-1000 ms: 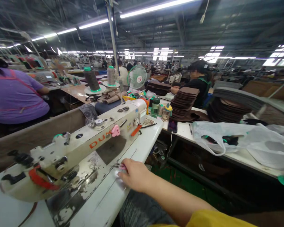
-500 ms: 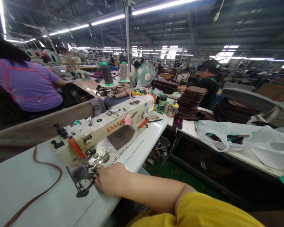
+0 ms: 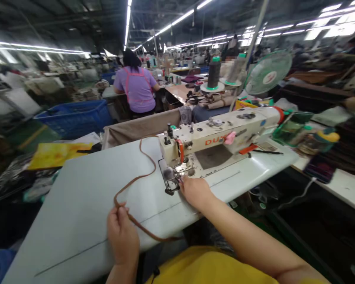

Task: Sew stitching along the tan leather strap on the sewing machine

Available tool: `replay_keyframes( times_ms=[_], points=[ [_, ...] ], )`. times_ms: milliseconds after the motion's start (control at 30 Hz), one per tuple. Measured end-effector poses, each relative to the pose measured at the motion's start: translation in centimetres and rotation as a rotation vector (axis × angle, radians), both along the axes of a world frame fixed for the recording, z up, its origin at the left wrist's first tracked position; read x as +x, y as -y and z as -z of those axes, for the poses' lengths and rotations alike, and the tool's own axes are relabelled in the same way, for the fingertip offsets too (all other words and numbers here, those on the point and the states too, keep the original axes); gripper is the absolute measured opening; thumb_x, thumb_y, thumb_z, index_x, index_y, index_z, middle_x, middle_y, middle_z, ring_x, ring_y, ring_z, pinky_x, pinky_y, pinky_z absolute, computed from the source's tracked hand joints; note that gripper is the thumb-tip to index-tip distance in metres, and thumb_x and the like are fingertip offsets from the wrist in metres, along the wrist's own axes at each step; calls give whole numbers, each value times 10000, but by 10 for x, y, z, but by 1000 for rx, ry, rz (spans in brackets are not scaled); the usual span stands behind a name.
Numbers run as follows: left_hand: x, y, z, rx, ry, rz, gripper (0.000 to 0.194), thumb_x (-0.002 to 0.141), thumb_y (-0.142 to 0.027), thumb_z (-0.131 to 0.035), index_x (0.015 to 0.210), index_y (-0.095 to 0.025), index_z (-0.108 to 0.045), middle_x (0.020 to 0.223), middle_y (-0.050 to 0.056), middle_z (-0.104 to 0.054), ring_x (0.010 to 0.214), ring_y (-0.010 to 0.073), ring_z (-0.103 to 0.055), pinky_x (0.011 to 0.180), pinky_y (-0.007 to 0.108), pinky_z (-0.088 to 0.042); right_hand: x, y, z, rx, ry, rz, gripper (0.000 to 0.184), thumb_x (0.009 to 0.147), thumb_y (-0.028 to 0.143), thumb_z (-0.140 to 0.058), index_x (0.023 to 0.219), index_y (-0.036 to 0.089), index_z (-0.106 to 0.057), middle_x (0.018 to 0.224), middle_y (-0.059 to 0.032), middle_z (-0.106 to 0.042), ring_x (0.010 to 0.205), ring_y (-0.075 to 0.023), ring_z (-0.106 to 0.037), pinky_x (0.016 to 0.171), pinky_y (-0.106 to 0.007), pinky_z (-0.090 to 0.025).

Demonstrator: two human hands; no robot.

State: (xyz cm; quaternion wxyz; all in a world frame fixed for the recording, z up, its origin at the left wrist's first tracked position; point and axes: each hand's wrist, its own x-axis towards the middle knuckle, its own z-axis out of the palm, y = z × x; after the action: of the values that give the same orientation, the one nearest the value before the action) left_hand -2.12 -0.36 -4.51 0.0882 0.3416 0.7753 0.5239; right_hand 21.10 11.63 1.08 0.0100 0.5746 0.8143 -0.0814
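A long, narrow brown strip (image 3: 136, 179) curves over the pale tabletop from behind the head of a white sewing machine (image 3: 215, 136). My left hand (image 3: 122, 232) pinches this strip between thumb and fingers; its loose end trails right, past the front edge of the table. At the needle end of the machine, my right hand (image 3: 197, 192) is closed beside the presser foot and the metal plate (image 3: 170, 179). Whatever its fingertips hold there is too small and hidden to make out.
Thread cones (image 3: 214, 74) and a green fan (image 3: 269, 75) stand behind the machine. A blue crate (image 3: 77, 116) and a yellow bag (image 3: 57, 154) lie to the left. A co-worker in purple (image 3: 139, 88) sits ahead. Bottles (image 3: 310, 140) and a phone (image 3: 319, 169) are at right.
The view has swung left. My left hand has come into sight, holding the brown strip. My right hand stays at the needle area.
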Motion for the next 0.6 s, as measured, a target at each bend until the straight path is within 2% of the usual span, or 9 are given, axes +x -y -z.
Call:
replay_keyframes(
  times_ms=[167,400,500,600],
  points=[
    [5,-2,-3,8,26,1,362,1046,-514,-421,1135,-223,-617,1042,75,-663,1010,257,-630,919,416,-496,-6,0,-2,-12,31,17,378,1090,315,-376,1229,91,-646,967,-235,-773,949,-351,-789,787,-403,-586],
    [5,0,-3,25,23,1,366,1055,-512,-418,1160,-223,-616,1041,74,-669,1008,249,-645,919,407,-507,-20,-3,-1,-22,41,41,389,1089,255,-340,1156,50,-665,922,-266,-755,970,-352,-786,774,-392,-585],
    [6,-2,-1,68,15,-20,381,1044,-525,-430,1138,-213,-627,1011,64,-669,965,237,-653,880,384,-512,-23,-9,0,-23,11,-34,372,1086,268,-361,1184,63,-656,992,-260,-758,982,-351,-778,777,-394,-582],
    [7,-5,-1,106,35,-47,406,1025,-544,-454,1123,-197,-640,979,53,-672,933,225,-656,865,365,-511,-21,-11,-1,-21,-36,-176,333,1084,318,-420,1235,114,-635,1054,-211,-766,984,-332,-771,807,-387,-570]
  ],
)
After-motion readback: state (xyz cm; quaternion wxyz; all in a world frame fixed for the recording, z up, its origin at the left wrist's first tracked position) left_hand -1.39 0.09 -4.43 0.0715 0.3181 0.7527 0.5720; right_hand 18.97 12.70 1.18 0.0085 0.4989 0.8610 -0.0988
